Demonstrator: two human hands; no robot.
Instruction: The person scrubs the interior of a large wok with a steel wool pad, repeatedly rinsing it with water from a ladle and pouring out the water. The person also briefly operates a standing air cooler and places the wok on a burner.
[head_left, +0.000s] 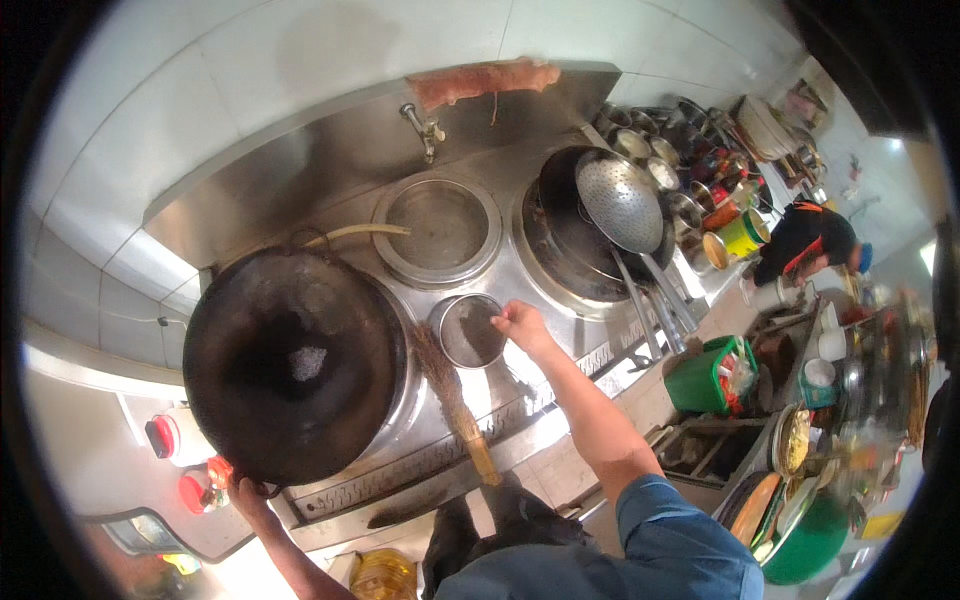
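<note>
A large blackened wok (247, 420) sits on the left burner, with a small whitish patch in its bottom. My left hand (251, 501) is at the wok's near left rim, fingers closed around the ear handle. An orange-red item touches that spot, and I cannot tell whether it is a cloth. My right hand (523, 327) pinches the right side of a round metal pot (466, 334), which stands on the steel range top. Between wok and pot lies a bamboo wok brush (454, 401), bristles pointing away from me.
Behind the pot is a round water well (439, 221) with a hose end over it, below a tap (427, 135). A second wok (559, 195) holds a perforated skimmer (619, 199). Right are seasoning containers, a green bin (705, 379) and another person (806, 240).
</note>
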